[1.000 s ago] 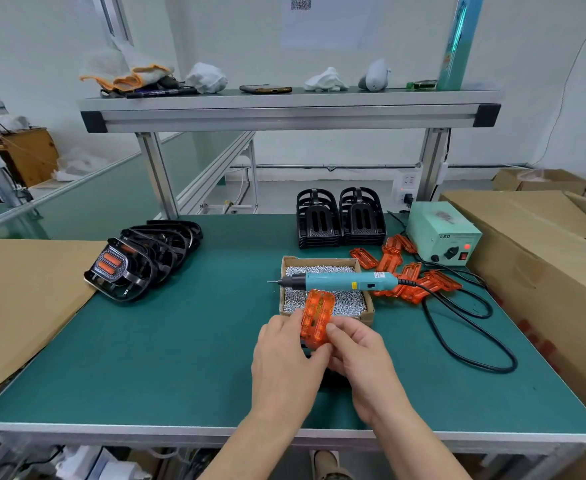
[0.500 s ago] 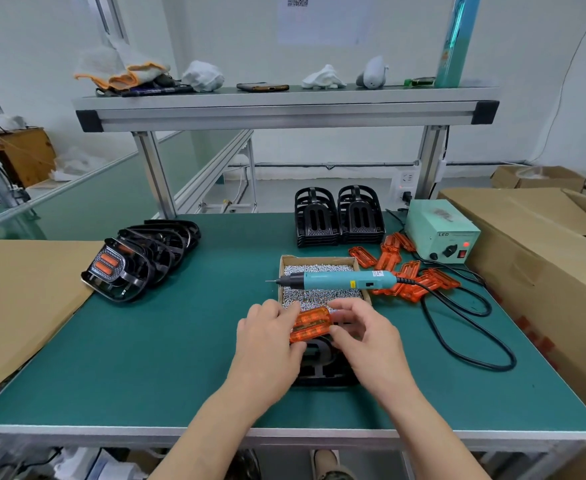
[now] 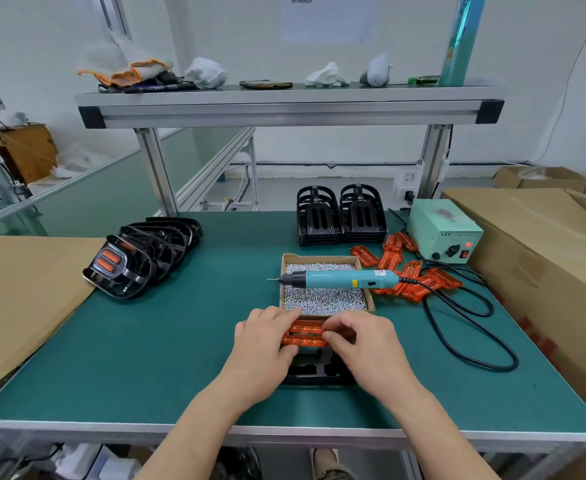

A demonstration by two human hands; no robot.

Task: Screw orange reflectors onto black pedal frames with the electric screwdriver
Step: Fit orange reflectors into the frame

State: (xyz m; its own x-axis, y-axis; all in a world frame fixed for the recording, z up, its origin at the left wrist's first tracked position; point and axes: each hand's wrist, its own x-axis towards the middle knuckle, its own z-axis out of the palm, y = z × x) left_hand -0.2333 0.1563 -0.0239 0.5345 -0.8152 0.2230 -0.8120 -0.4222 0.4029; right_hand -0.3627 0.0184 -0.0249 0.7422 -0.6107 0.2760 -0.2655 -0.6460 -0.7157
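Both hands are clamped on one orange ribbed plastic reflector (image 3: 305, 336). The left hand (image 3: 263, 344) wraps its left end with fingers above and thumb below, and the right hand (image 3: 364, 344) pinches its right end between thumb and fingertips. They hold it flat over the upper part of the black plastic pedal frame (image 3: 319, 370), which lies on the green bench (image 3: 146, 358) right in front of the person. A grip at each end looks meant to square the reflector into its seat so the screw holes line up (the holes themselves are hidden under the fingers).

The teal corded electric screwdriver (image 3: 340, 279) lies untouched across the shallow cardboard tray of silver screws (image 3: 322, 301), just beyond the hands. Tool and fasteners together are a short reach away once the part is seated.

To the right, beside the pale green power box (image 3: 444, 233), is a loose heap of spare orange reflectors (image 3: 419, 278). Bare black frames stand in two stacks (image 3: 341, 216) at the back. Frames already fitted with reflectors lean in a row (image 3: 139, 258) on the left, which suggests work flows from right to left.
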